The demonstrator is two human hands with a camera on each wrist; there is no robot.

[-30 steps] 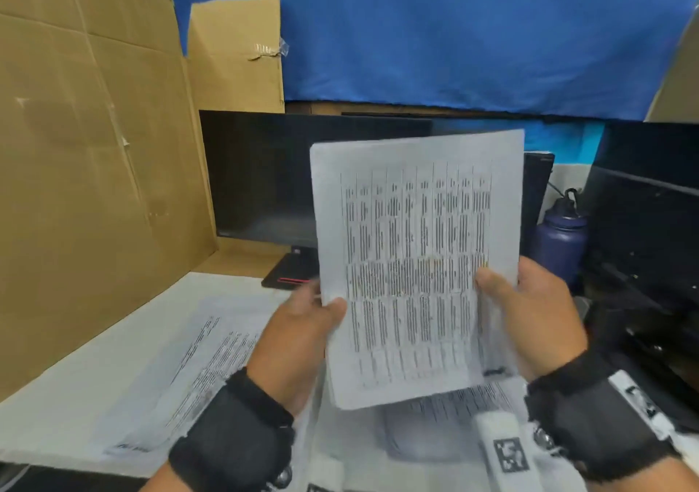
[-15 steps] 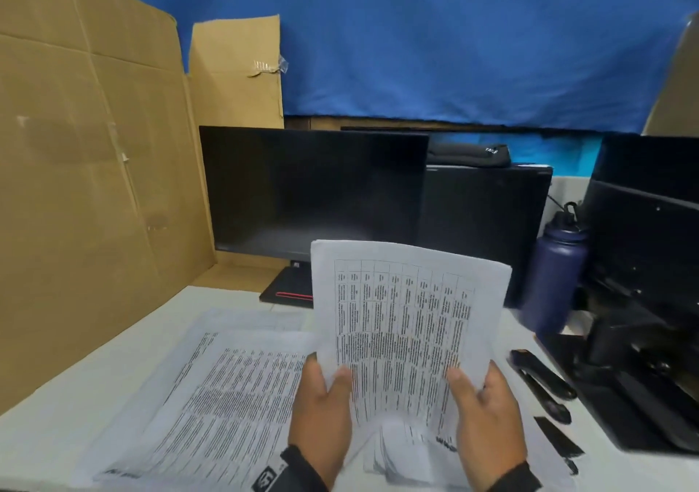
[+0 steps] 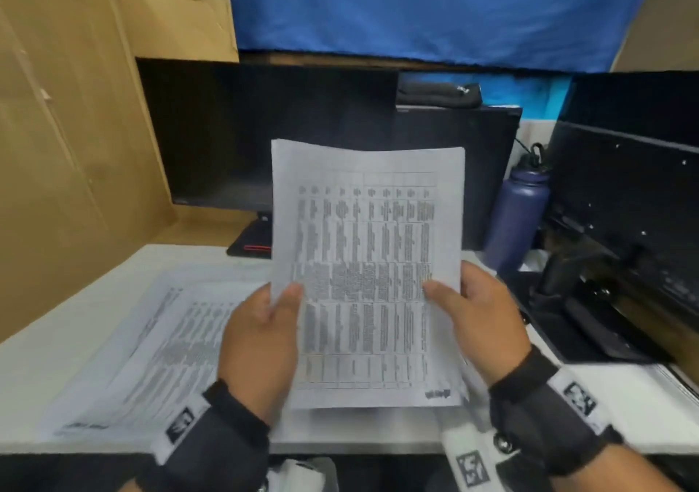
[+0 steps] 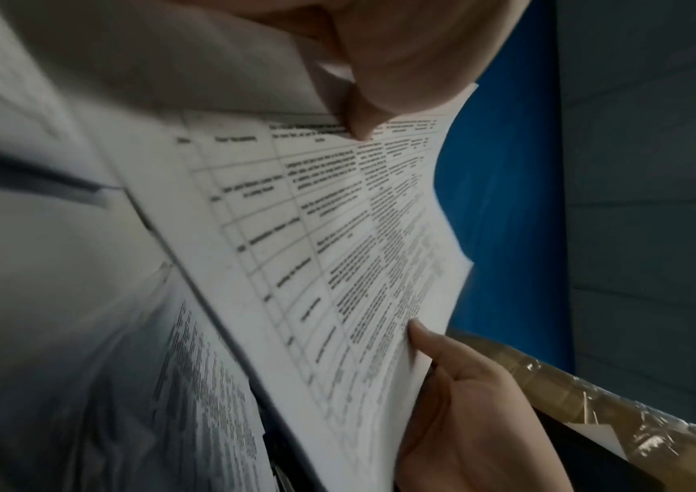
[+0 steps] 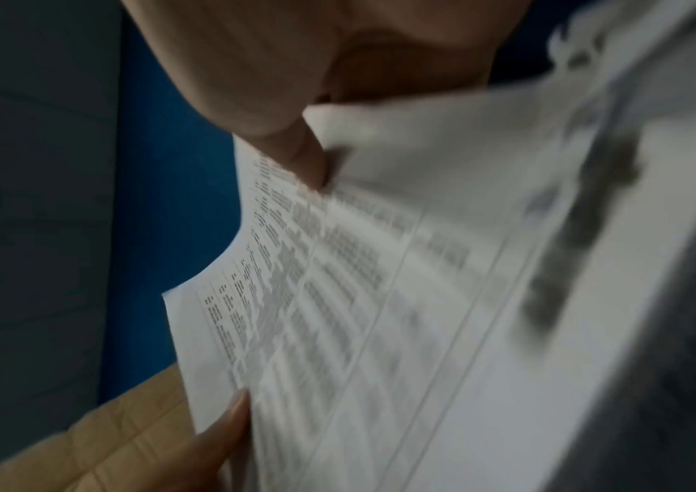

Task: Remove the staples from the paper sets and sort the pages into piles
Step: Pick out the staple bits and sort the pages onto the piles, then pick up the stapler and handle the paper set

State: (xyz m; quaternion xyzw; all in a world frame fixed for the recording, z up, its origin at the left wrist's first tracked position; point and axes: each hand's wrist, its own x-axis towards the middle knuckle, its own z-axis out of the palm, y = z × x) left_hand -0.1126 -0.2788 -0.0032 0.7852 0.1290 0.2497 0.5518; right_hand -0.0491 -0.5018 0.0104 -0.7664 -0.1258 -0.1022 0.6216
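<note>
A pile of pages (image 3: 151, 340) lay on the white table (image 3: 49, 340). Above it, the paper set (image 3: 367, 264) stood upright (no staple visible), the left hand (image 3: 261, 336) and right hand (image 3: 480, 317) pinching its side edges; squaring it gently before laying it down seemed wise.

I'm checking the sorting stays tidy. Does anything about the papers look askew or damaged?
Slightly. The pile of pages lying on the desk is fanned out, edges not squared. The paper set held up by the left hand and right hand bows a little, but no tears show.
</note>
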